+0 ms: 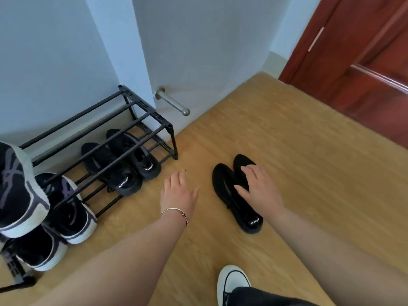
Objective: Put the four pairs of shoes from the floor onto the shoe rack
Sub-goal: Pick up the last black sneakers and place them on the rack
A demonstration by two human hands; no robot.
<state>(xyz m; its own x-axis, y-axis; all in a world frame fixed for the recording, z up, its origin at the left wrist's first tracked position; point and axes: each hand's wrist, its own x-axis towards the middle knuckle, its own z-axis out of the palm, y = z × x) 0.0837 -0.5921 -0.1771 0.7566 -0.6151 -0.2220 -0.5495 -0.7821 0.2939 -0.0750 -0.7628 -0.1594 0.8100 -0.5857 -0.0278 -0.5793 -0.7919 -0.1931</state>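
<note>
A black two-tier shoe rack (152, 115) stands against the wall at the left. One pair of black sneakers (123, 160) lies on its lower tier. Dark sneakers with white soles sit at the rack's left end, one on the top tier (15, 191), two lower (68, 208). A pair of black slip-on shoes (227, 191) lies side by side on the wooden floor. My right hand (258, 191) rests on top of this pair, fingers spread over both shoes. My left hand (178, 191), with a bracelet, hovers open over bare floor between rack and slip-ons.
A metal door stopper (174, 102) sticks out from the wall corner right of the rack. A red-brown wooden door (362, 69) stands at the far right. My own foot in a white sneaker (231, 281) is at the bottom of the view.
</note>
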